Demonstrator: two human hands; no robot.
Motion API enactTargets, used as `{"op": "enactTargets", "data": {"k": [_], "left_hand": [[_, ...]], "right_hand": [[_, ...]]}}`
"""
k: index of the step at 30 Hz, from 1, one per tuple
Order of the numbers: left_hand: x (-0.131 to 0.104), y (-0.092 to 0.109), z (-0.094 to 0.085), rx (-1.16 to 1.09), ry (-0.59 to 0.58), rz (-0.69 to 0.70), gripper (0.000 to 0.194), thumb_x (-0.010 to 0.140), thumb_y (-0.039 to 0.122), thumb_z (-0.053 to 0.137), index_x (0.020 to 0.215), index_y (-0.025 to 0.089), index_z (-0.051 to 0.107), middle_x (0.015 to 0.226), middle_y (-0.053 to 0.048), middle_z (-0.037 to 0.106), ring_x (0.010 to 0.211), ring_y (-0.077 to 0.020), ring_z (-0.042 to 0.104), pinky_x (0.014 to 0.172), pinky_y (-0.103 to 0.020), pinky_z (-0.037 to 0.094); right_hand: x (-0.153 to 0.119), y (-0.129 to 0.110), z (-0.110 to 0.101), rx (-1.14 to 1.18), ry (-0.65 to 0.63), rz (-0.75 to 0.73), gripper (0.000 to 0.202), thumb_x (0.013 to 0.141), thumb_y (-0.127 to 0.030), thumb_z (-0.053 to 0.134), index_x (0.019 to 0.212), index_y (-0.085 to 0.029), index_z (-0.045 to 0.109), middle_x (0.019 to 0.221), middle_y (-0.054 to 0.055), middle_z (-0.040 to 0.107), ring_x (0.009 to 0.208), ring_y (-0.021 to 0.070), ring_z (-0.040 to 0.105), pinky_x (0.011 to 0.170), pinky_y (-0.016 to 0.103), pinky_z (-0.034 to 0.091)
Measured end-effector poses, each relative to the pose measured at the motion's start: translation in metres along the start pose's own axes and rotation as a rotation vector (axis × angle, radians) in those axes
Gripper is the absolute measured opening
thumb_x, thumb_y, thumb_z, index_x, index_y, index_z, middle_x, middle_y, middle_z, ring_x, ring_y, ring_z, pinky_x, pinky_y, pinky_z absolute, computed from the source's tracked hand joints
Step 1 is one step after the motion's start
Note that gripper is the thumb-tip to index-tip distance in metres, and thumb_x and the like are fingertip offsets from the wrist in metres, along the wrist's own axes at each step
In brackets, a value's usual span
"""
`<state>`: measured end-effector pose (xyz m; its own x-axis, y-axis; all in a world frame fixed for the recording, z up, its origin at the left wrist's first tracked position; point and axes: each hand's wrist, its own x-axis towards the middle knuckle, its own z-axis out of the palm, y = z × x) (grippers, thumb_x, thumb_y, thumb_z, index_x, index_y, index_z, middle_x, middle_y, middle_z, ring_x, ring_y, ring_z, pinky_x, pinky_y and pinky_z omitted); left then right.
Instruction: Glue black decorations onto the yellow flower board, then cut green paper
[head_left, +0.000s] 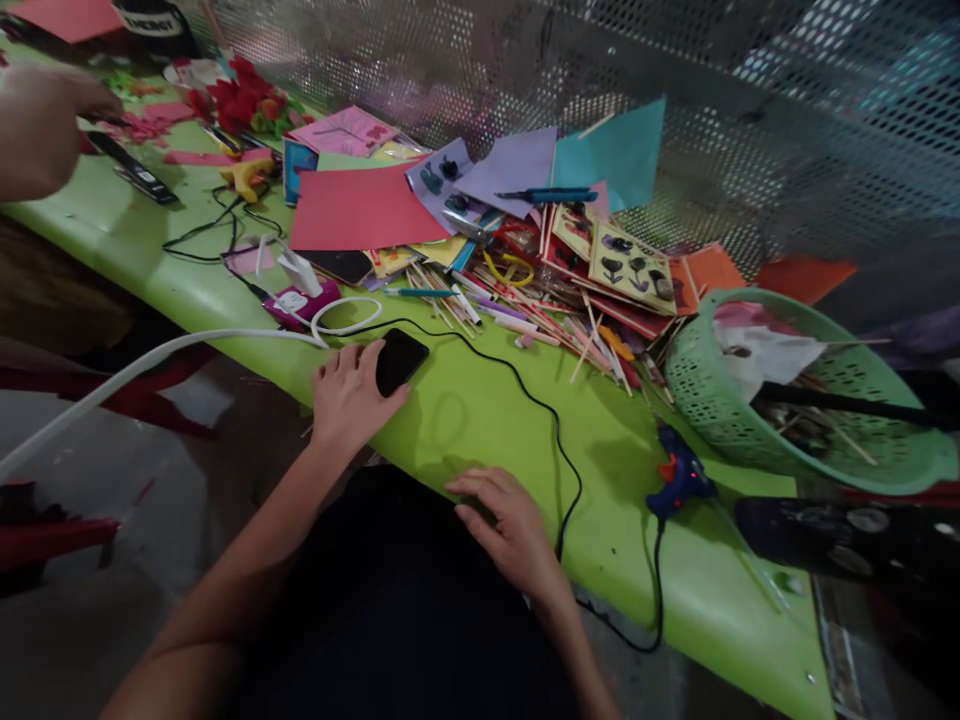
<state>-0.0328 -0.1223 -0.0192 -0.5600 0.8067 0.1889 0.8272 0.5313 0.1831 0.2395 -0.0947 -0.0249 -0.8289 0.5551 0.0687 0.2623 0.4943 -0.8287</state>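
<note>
My left hand [352,390] is at the table's front edge, gripping a black smartphone [403,362] between thumb and fingers. The phone's dark face points up and its left side is hidden by the hand. My right hand [506,525] rests at the edge, fingers loosely bent and apart, with nothing in it. Just beyond the phone, a white cable [352,312] loops beside a purple power strip [304,303]. A thin black cord [517,375] runs across the green table [480,420] between my hands and the craft pile.
Coloured paper [360,205], sticks [592,345] and pens lie heaped along a perforated metal panel [480,70]. On the right are a blue glue gun [679,475] and a green basket [705,400] of scraps. Another person's hand [37,130] is at the far left, near a black cutter [135,168].
</note>
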Motion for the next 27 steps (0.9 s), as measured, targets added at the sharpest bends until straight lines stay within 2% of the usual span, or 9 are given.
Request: {"op": "enactTargets", "data": {"k": [9,16,23,27], "left_hand": [[0.008,0.005,-0.005,0.060,-0.011,0.021,0.071,0.087,0.057,0.059,0.146,0.017,0.053,0.131,-0.021,0.060,0.121,-0.0428,0.053,0.100,-0.054,0.040],[0.013,0.010,-0.006,0.120,-0.008,0.015,0.065,0.087,0.051,0.056,0.143,0.019,0.054,0.122,-0.020,0.063,0.116,-0.0407,0.055,0.095,-0.051,0.042],[0.017,0.014,-0.005,0.130,-0.019,0.022,0.062,0.088,0.047,0.052,0.143,0.019,0.055,0.118,-0.022,0.061,0.114,-0.0425,0.054,0.085,-0.050,0.046],[0.017,0.014,-0.004,0.152,-0.012,0.040,0.064,0.088,0.046,0.052,0.145,0.018,0.054,0.117,-0.022,0.060,0.113,-0.0430,0.054,0.084,-0.050,0.047]], "right_hand": [[0.001,-0.002,0.001,-0.003,-0.002,0.003,0.021,0.100,-0.028,0.059,0.118,-0.028,0.068,0.118,0.006,0.072,0.114,0.0223,0.064,0.097,0.040,0.049],[0.001,-0.001,0.003,-0.020,0.018,-0.007,0.020,0.098,-0.027,0.061,0.117,-0.028,0.069,0.117,0.005,0.073,0.113,0.0218,0.064,0.096,0.038,0.048],[0.003,-0.001,0.003,-0.035,0.029,-0.028,0.021,0.097,-0.027,0.062,0.117,-0.028,0.069,0.114,0.005,0.073,0.109,0.0213,0.065,0.094,0.038,0.049],[0.004,-0.001,0.004,-0.036,0.027,-0.027,0.022,0.096,-0.026,0.063,0.116,-0.028,0.070,0.114,0.004,0.072,0.107,0.0209,0.065,0.092,0.037,0.049]]}}
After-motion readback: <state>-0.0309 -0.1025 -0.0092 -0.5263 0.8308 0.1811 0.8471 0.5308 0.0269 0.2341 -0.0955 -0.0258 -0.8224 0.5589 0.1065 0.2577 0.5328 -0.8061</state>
